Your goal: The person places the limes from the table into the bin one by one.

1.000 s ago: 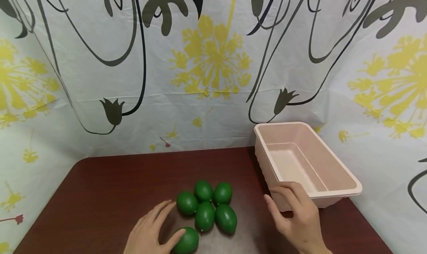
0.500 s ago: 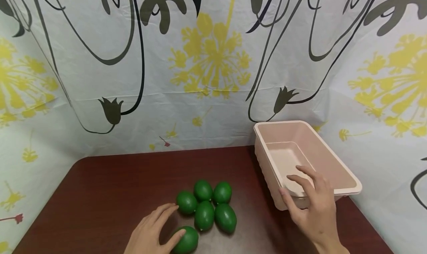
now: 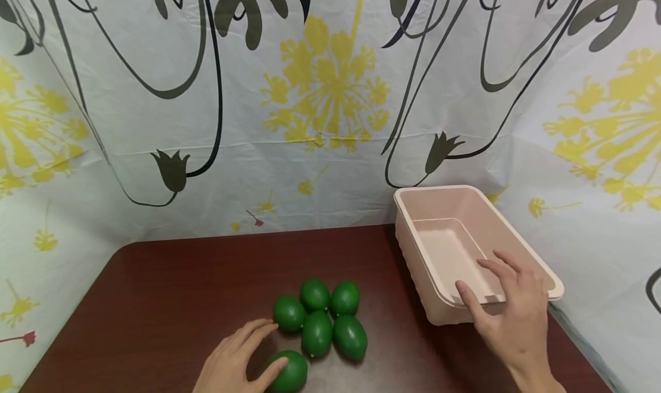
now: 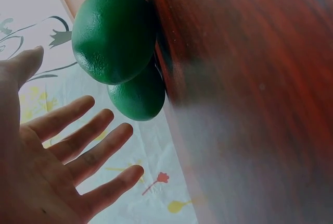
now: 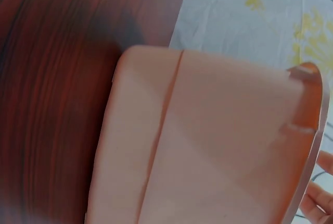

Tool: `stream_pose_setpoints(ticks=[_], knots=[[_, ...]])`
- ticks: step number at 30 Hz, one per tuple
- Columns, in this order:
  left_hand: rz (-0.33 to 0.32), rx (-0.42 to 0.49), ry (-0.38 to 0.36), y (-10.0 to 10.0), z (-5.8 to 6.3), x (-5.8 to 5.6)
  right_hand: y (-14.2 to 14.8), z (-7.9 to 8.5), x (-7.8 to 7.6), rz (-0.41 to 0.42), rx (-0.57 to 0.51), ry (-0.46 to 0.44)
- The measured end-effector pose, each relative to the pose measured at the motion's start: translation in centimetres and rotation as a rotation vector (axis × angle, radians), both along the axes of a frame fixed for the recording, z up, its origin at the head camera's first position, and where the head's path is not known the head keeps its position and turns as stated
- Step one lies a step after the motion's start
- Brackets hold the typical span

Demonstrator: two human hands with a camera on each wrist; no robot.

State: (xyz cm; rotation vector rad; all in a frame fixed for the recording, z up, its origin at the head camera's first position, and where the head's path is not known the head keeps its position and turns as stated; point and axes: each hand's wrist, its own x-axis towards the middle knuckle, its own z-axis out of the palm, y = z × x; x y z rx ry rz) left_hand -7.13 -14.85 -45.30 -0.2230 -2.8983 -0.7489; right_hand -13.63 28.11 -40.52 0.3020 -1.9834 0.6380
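Several dark green limes lie on the table; five are bunched together, such as the middle lime. One nearer lime sits slightly apart at the front. My left hand is beside it, thumb overlapping it in the head view and fingertips near the leftmost lime. The left wrist view shows that hand with fingers spread, gripping nothing. On the right stands a pale pink plastic bin. Over its near rim is my right hand, fingers loosely bent. Fingers appear by the rim in the right wrist view.
The dark red-brown wooden table carries everything. A white sheet with grey and yellow plant prints hangs behind and along both sides. The bin stands at the table's right side, close to the sheet.
My right hand has moved right along the bin's near end, from its left front corner toward the right one. The left hand and the limes have barely shifted.
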Motion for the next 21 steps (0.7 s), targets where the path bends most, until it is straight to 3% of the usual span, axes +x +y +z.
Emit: stream_pose_setpoints(ticks=[8,21], knots=[[-0.015,-0.007,0.008,0.2,-0.1,0.0,2.3,-0.4,-0.3,-0.02,-0.049,-0.031],[-0.027,0.025,-0.094,0.2,-0.1,-0.3,4.8,-0.7,-0.3,-0.084,-0.16,-0.175]])
